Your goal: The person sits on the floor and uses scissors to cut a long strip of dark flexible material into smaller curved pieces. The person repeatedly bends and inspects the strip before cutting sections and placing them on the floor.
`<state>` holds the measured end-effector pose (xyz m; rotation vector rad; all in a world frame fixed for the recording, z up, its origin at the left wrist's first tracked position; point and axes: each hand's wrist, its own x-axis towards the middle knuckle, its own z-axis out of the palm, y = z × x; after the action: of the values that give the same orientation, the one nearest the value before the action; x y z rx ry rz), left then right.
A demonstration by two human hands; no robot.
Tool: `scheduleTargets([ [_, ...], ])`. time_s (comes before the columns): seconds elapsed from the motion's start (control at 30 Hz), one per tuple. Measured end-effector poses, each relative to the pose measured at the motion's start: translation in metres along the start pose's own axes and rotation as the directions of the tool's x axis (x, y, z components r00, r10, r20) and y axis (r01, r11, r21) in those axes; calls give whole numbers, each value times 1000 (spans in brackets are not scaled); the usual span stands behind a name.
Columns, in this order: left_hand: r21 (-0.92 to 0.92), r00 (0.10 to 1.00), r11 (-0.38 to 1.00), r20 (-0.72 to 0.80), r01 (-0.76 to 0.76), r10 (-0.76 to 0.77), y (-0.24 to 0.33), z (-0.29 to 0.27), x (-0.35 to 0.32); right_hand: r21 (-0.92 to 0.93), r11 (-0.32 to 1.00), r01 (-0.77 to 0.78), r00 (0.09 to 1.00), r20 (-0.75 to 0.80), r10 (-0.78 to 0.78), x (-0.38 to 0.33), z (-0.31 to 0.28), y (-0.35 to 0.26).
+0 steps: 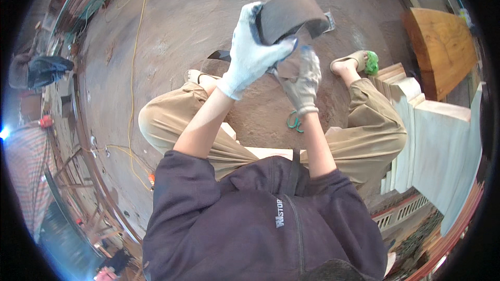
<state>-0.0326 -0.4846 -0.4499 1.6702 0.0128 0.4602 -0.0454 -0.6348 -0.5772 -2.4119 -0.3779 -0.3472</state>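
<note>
Head: left hand [251,56] clamped on curved strip [291,13], right hand [303,84] near its edge, grip unclear, wide floor [177,26] ahead.

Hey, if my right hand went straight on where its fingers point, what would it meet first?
Likely the curved dark band in your left hand, just above your right hand in the picture, though depth is unclear from one view.

A wide, dark grey, matt strip of thin sheet material [291,14] is held in the white-gloved left hand [251,57], bent into an arch, its convex face turned upward, its right side curled down.
</note>
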Motion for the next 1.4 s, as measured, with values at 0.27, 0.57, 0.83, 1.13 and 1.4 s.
scheduleTargets([
  [0.27,294,987,956,-155,15,32,-86,-72,47,481,775,-409,901,345,262,-42,-32,46],
  [0.57,688,973,690,-119,225,-199,-98,-44,54,833,335,-441,867,298,400,-83,-86,78],
  [0.83,152,900,962,342,229,-268,-54,29,-77,283,911,-299,922,332,199,-69,-90,32],
  [1.13,875,953,478,74,80,-295,-55,18,-42,-250,950,189,811,585,-7,-70,-33,-37],
  [1.4,-582,665,562,-47,588,-745,-113,-48,-63,259,921,-292,785,615,76,-93,-18,-19],
])
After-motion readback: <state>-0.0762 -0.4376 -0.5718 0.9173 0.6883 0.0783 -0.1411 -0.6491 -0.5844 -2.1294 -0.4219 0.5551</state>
